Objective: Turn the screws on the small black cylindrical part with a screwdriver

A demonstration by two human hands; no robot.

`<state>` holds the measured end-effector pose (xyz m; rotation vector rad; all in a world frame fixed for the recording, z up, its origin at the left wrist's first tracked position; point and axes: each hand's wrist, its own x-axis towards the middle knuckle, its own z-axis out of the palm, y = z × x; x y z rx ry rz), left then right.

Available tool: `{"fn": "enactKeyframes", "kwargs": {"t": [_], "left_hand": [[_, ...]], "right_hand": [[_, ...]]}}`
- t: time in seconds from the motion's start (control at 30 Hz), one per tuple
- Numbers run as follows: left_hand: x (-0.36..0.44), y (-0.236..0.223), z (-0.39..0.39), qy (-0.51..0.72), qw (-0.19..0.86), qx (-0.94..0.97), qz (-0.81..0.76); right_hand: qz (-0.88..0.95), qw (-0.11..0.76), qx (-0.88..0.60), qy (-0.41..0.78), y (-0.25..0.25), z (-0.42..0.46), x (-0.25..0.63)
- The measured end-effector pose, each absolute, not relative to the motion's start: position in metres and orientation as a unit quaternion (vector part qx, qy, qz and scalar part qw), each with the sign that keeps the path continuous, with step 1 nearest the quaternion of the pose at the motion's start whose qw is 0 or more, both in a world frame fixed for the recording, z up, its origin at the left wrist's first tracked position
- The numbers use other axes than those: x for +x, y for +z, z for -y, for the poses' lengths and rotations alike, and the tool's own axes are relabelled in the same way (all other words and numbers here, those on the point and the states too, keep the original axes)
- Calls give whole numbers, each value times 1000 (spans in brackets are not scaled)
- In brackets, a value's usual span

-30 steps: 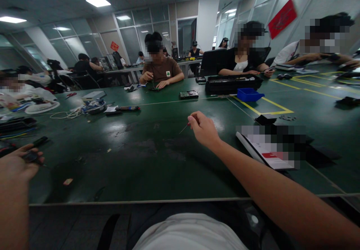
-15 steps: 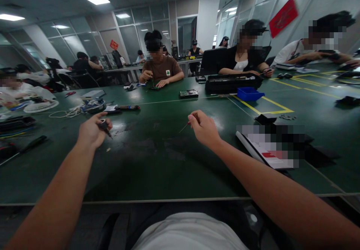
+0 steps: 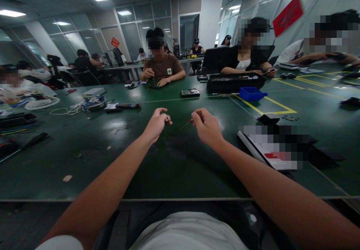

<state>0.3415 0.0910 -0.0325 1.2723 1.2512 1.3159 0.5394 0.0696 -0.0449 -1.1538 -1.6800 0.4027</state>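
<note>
Over the middle of the green table, my left hand is curled around a small dark cylindrical piece, mostly hidden by the fingers. Its exact kind cannot be made out. A short gap to the right, my right hand pinches a thin screwdriver. The slim shaft points down and left toward the left hand, with a bit of red near the fingertips; the palm covers most of the handle. Both hands are above the tabletop, apart from each other.
Ahead lie a hard drive, a long black casing and a blue bin. A white booklet and black pieces lie right. Cables and a dark-handled tool lie left. A person in brown works opposite.
My left hand has moved right, from the left part of the table to beside my right hand, carrying the dark cylindrical piece. The right hand with the screwdriver has barely moved.
</note>
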Motion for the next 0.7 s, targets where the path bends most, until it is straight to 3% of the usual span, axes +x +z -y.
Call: {"fn": "enactKeyframes", "kwargs": {"t": [0.33,0.7], "left_hand": [[348,-73,-85,392,325,704,-495],[342,-74,-77,354,257,765,-473]], "right_hand": [[643,580,-452,211,-37,-62,539],[691,528,-451,203,-47,-68,538]]}}
